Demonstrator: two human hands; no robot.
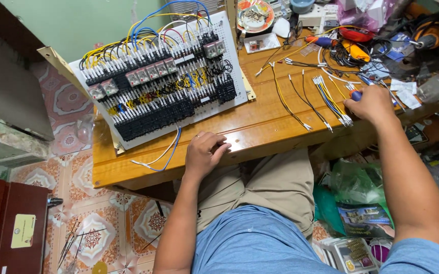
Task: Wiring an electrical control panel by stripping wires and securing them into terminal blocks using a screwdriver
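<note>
Head view, looking down on a wooden table (260, 127): the left hand (204, 152) rests loosely curled on the near edge, holding nothing, just right of the loose blue and white wires (166, 152) trailing from the tilted wiring board (158, 81). Over on the right, the right hand (371, 104) is closed round a blue-handled screwdriver (356, 94), beside a fan of cut wires (326, 99) with crimped ends. Looks like a wire-picking pause; bringing a wire across to the board's terminals calls for the free left hand.
</note>
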